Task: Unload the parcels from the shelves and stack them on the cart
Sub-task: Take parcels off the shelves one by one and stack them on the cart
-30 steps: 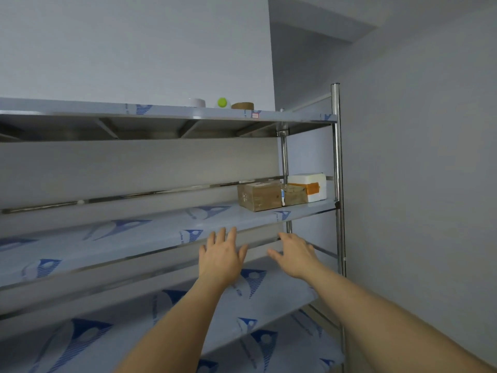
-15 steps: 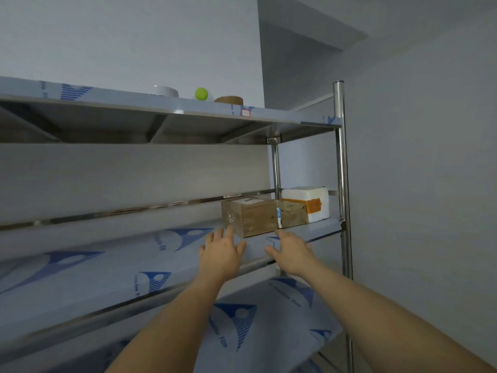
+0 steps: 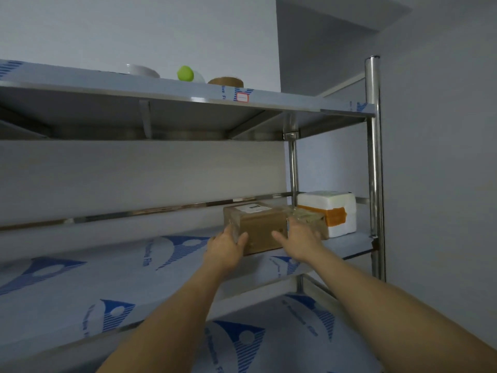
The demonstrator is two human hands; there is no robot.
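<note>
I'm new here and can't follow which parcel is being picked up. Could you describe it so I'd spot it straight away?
Find the steel shelving rack and its middle shelf, right end. Three parcels sit there; it is the leftmost, a brown cardboard box with a white label on top, the left hand and right hand at its sides. Its neighbours are a tape-wrapped parcel and a white foam box.

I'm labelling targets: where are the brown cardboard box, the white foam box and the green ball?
brown cardboard box (image 3: 265,232), head view, front face
white foam box (image 3: 326,201), head view, lid
green ball (image 3: 185,73), head view, centre
</note>
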